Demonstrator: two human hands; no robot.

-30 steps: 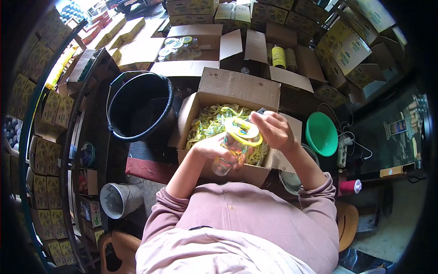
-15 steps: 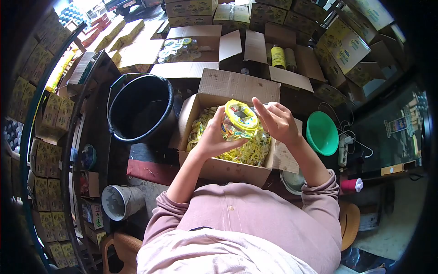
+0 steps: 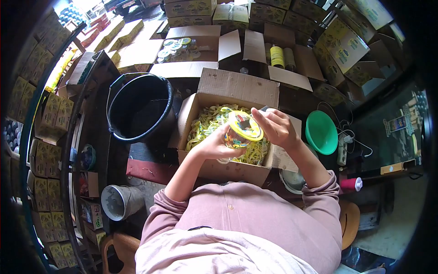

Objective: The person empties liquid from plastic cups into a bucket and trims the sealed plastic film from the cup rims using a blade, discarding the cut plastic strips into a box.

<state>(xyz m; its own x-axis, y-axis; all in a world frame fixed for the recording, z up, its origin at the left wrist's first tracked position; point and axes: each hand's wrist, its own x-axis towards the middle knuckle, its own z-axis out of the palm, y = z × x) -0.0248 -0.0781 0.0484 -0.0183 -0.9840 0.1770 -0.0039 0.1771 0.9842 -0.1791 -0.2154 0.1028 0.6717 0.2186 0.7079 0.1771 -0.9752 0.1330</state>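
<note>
My left hand (image 3: pixel 217 144) is wrapped round a clear jar (image 3: pixel 236 140) with a yellow-rimmed lid (image 3: pixel 245 125), tilted over an open cardboard box (image 3: pixel 237 84). Yellow and green strips (image 3: pixel 207 123) fill much of that box. Close to the lid's right side is my right hand (image 3: pixel 278 129), its fingers curled round a small dark object (image 3: pixel 264 108) that is mostly hidden.
A black bucket (image 3: pixel 142 107) stands left of the box, a green bowl (image 3: pixel 321 132) to the right. Behind are open boxes with lidded jars (image 3: pixel 175 48) and yellow rolls (image 3: pixel 277 56). A grey bucket (image 3: pixel 119 202) and pink spool (image 3: pixel 350 184) are nearer me.
The jar rose and tipped, then came back down a little in my left hand. My right hand has stayed beside the lid, shifting slightly.
</note>
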